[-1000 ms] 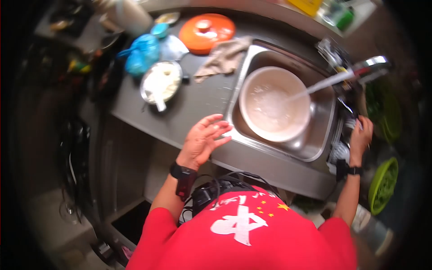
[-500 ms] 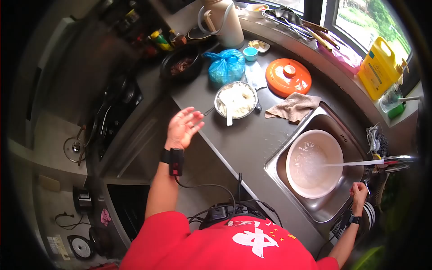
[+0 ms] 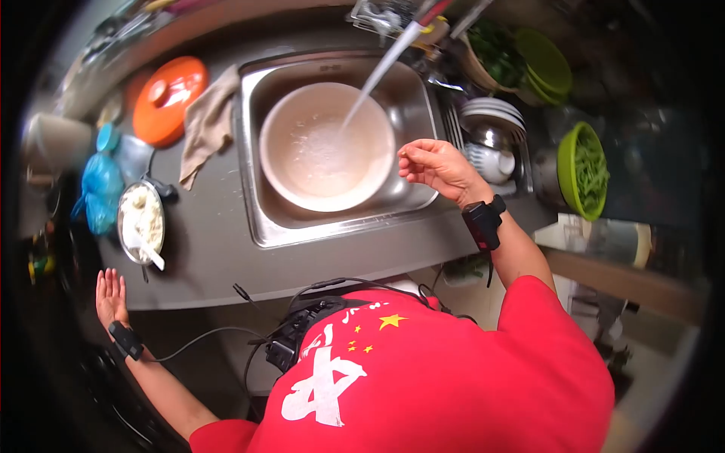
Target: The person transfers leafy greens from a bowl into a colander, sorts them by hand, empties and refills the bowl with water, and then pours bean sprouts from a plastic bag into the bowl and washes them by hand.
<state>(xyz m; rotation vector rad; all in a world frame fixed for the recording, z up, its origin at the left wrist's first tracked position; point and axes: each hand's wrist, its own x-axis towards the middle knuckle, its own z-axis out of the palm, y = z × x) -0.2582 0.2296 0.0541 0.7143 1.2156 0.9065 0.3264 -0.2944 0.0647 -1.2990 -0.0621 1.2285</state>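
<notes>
My right hand [image 3: 440, 170] hangs over the right side of the steel sink [image 3: 260, 232], close to the rim of a pale basin [image 3: 272, 170]. Its fingers are curled in toward the thumb, and I see nothing between them. Water [image 3: 374, 78] streams from the tap into the basin, which holds rippling water. My left hand [image 3: 112, 300] is off the counter's front edge at the far left, palm up with fingers stretched out, holding nothing. Nearest to it stands a bowl of white food [image 3: 142, 215] with a white spoon [image 3: 149, 253] in it.
Left of the sink lie a brown cloth [image 3: 209, 124], an orange lid [image 3: 170, 113] and a blue plastic bag [image 3: 102, 192]. On the right are a dish rack with stacked plates [image 3: 492, 112] and a green basket of green beans [image 3: 589, 172]. Cables [image 3: 204, 332] hang at my waist.
My view has swung right, so the sink now sits near the middle. The right hand, earlier beside the tap, is now by the basin's rim. My left hand remains open.
</notes>
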